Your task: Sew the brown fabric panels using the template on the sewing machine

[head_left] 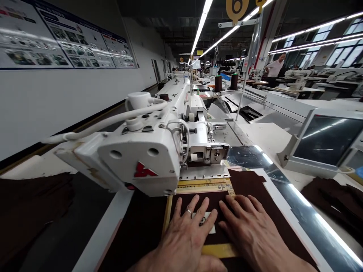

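Dark brown fabric (246, 185) lies flat in front of the sewing machine (138, 151), in and around a sewing template with yellow borders (218, 250) and handwriting along its far strip. My left hand (184, 234), a ring on one finger, rests palm down on the brown piece inside the template, fingers spread. Partly under its fingers is a small white label (212, 228) with a dark printed mark. Beside it, my right hand (252, 230) lies flat on the fabric's right part, its fingertips near the template's right border. Neither hand grasps anything.
A screen on a stand (330, 138) stands at the right, with a dark brown fabric pile (337, 206) below it. More brown fabric (31, 211) lies at far left. Two thread cones (218, 83) stand behind the machine. A person (275, 68) stands far off at right.
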Demonstrator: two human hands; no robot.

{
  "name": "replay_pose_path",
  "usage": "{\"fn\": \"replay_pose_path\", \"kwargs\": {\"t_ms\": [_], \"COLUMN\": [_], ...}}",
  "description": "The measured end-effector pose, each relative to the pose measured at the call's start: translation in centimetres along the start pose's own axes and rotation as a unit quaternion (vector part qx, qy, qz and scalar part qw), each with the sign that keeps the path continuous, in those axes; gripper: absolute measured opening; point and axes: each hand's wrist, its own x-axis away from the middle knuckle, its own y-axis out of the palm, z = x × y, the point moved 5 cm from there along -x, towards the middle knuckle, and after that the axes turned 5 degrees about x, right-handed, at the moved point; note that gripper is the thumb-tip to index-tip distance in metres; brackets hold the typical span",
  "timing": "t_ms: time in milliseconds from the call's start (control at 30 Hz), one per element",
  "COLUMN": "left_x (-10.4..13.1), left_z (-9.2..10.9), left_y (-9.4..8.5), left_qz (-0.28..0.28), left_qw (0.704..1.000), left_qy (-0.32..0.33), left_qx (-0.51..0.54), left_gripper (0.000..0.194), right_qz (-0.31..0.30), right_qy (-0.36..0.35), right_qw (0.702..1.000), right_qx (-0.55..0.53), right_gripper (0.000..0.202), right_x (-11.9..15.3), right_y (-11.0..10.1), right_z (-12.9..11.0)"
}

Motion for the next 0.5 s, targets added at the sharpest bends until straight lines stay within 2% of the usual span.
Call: {"fn": "replay_pose_path", "kwargs": {"t_ms": [200, 500], "left_x": [0.5, 0.4], "left_z": [0.6, 0.8], "left_y": [-1.0, -1.2], "left_qz": [-0.021, -0.04], "left_qw": [1.0, 0.997], "left_qy": [0.001, -0.009], "left_qx": [0.018, 0.065], "left_gripper": [0.094, 0.096], "right_qz": [0.024, 0.031], "right_qy": [-0.047, -0.052], "right_qw": [0.998, 0.998], "right_qx": [0.016, 0.014], "right_gripper": [0.045, 0.047], "right_x": [-0.1, 0.0], "right_y": [-0.8, -0.8], "right_z": [0.4, 0.5]}}
